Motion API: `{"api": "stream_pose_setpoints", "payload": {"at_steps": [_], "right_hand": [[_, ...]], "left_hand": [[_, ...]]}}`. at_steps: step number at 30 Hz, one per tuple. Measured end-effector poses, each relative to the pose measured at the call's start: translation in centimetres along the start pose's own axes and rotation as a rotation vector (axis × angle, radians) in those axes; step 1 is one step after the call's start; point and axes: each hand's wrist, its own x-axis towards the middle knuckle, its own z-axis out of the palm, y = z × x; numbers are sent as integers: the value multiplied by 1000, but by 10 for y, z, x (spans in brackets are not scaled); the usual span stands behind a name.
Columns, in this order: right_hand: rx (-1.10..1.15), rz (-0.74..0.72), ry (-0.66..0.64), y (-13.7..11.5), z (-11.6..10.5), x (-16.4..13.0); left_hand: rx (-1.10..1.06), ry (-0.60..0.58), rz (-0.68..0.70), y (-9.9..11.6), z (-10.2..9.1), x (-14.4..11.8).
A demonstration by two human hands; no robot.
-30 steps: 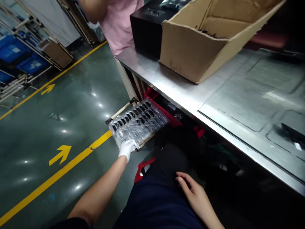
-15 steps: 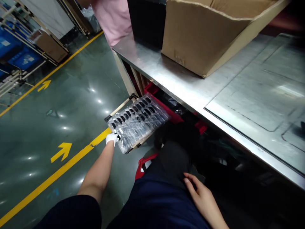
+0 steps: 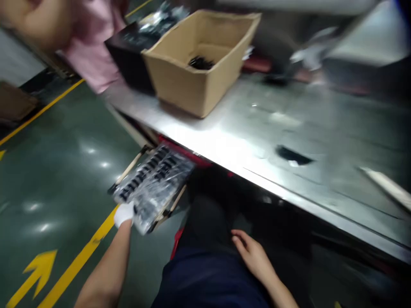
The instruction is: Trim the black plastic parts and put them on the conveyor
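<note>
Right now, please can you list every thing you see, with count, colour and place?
tray: one, clear wrap over black parts, low beside the table, on a wooden frame
table: one, grey metal, right
box: one, brown card, open, on the table's far end
black case: one, behind the box
small black part: one, on the table
floor lines: yellow, on green floor, left
co-worker: one, pink top, far left
left hand: white glove, grip at the tray's near corner
right hand: bare, on dark-clad lap
</note>
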Motion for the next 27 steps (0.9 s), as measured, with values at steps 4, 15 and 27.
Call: {"api": "stream_pose_setpoints", "payload": {"at_steps": [4,15,27], "right_hand": [[65,40,89,10,0,7],[186,3,139,16,-5,3],[285,-62,178,21,-13,-2]], "left_hand": [[-84,246,67,89,3,6],[114,77,1599,457,-110,-35],[668,111,1667,488,-103,-22]]}}
